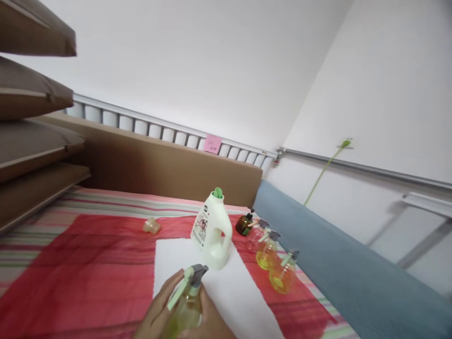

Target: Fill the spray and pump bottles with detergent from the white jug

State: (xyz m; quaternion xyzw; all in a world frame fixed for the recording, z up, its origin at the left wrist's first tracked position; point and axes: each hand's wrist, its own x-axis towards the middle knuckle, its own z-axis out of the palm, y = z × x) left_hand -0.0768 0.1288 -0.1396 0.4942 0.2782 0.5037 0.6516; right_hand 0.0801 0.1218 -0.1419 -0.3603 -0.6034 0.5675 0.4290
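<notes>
Gripping a spray bottle (pixel 186 310) between left hand (pixel 157 305) and right hand (pixel 213 315), near a white jug (pixel 214 230) on white cloth (pixel 173 256), with three more spray bottles (pixel 266 258) alongside.

The bottom edge cuts off the left hand (pixel 160 303), the right hand (pixel 213 316) and the spray bottle (pixel 188 308) they partly cover; print on the white jug (pixel 213 214) is too blurred to read, writing on the pink note (pixel 212 144) too small; the left edge crops padded slabs (pixel 31 84)
</notes>
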